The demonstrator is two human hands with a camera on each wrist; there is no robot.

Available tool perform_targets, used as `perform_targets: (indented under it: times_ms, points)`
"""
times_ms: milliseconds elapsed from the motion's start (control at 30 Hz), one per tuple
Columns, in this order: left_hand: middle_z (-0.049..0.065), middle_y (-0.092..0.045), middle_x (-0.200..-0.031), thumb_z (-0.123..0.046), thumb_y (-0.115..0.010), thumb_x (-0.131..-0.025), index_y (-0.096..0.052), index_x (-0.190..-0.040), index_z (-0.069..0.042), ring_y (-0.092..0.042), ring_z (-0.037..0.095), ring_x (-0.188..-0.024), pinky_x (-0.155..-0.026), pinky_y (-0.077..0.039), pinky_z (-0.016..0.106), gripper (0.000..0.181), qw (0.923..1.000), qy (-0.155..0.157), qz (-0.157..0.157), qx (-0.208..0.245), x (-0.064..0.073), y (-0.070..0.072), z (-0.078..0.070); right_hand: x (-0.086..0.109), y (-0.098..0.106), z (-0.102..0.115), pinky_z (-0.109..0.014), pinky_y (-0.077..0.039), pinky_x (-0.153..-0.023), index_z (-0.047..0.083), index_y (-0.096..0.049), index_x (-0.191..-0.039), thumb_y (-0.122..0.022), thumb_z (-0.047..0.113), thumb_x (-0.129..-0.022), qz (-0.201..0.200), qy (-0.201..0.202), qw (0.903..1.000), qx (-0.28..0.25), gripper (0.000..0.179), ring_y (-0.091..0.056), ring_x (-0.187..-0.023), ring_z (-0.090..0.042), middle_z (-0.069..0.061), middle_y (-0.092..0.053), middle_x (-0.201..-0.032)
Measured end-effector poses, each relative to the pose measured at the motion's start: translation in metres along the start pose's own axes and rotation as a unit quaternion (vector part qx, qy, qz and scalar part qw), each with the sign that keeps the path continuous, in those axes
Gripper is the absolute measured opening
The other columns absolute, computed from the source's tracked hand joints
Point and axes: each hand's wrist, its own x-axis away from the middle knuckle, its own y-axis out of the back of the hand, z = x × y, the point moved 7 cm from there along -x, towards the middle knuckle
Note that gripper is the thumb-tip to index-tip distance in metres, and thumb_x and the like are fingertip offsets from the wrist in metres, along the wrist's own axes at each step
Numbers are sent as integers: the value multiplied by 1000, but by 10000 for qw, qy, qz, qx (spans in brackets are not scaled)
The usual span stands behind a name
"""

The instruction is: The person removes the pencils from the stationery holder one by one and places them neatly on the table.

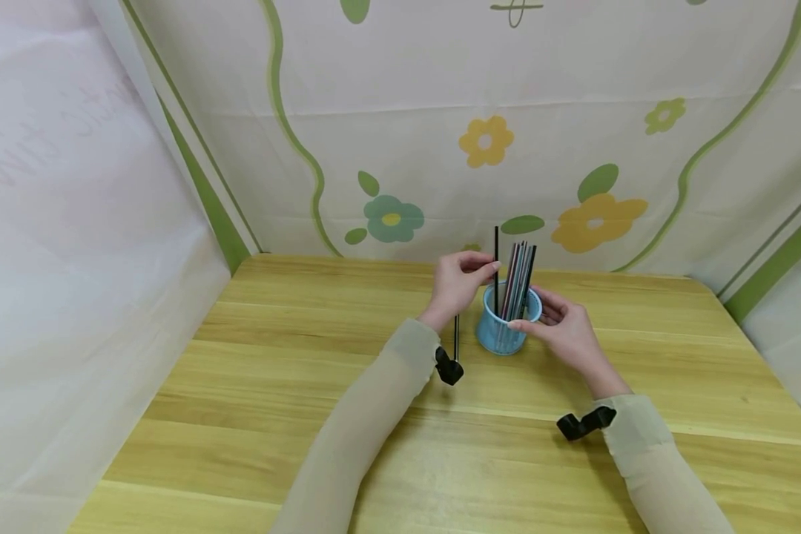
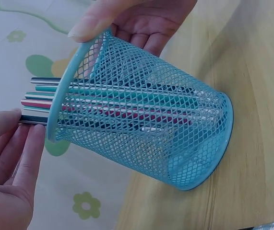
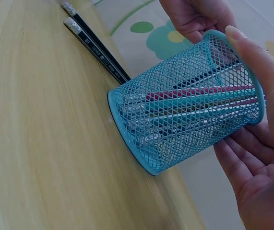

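Observation:
A light blue mesh pencil cup (image 1: 489,337) stands upright on the table, holding a bundle of pencils (image 1: 520,271) in black, red, green and white. My right hand (image 1: 569,334) grips the cup's right side, with the thumb at the rim and the fingers around the back. My left hand (image 1: 455,283) pinches a black pencil (image 1: 497,243) between thumb and fingers. That pencil stands upright at the left inside edge of the cup, its lower end behind the mesh. Two black pencils (image 3: 98,51) with white eraser ends lie on the table left of the cup.
The wooden table (image 1: 254,386) ends at a hanging cloth (image 1: 434,89) printed with flowers, close behind the cup. Another white cloth (image 1: 73,259) hangs along the left side. Black wrist cameras (image 1: 449,367) stick out from both sleeves near the tabletop.

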Motion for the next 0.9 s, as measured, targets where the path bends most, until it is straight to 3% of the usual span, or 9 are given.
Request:
perform_targets:
  times_ms: [533,733,900]
  points:
    - [1,-73,-93,-11,-77,-92,-78,-105,-4,-73,16,-79,-75,-62,30,15,9995,-252,-144,159,1,5,-16,3,-1,3,-14,-48,-93,2,-44,-152,-85,20,-87,36,-11,9999,-144,79,-54,-129,-36,-20,-52,-146]
    - [2,-73,-93,-12,-78,-92,-78,-104,-4,-74,26,-83,-78,-62,36,14,9990,-342,-205,208,0,7,-20,1,0,2,-16,-49,-95,3,-44,-153,-85,21,-87,34,-48,10000,-60,80,-54,-129,-34,-19,-52,-146]
    - [4,-73,-93,-11,-78,-92,-78,-104,-3,-74,29,-85,-76,-62,32,14,9979,-460,-287,346,-1,12,-28,1,0,2,-17,-49,-95,3,-44,-153,-85,20,-87,41,-26,10000,-69,80,-54,-129,-35,-19,-52,-146]
